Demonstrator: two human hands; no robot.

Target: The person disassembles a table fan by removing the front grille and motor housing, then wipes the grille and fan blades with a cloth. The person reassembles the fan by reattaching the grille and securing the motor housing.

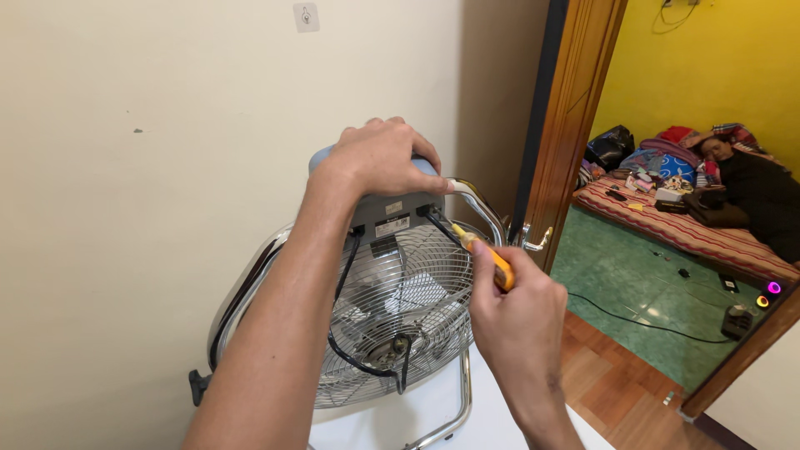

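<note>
A metal floor fan [392,317] with a chrome wire grille stands against the wall, its back toward me. My left hand [379,158] grips the grey control housing [400,218] on top of the fan. In my right hand [517,312] is an orange-handled screwdriver [492,258]. Its tip points at the right side of the housing, near the chrome frame tube [483,208]. A black cord [350,333] runs from the housing down across the grille to the motor hub.
A cream wall is behind the fan. On the right a wooden door frame [575,125] opens onto a yellow-walled room with a green floor, where a person [750,192] lies on a striped mattress among bags and clothes. A black cable [642,321] crosses that floor.
</note>
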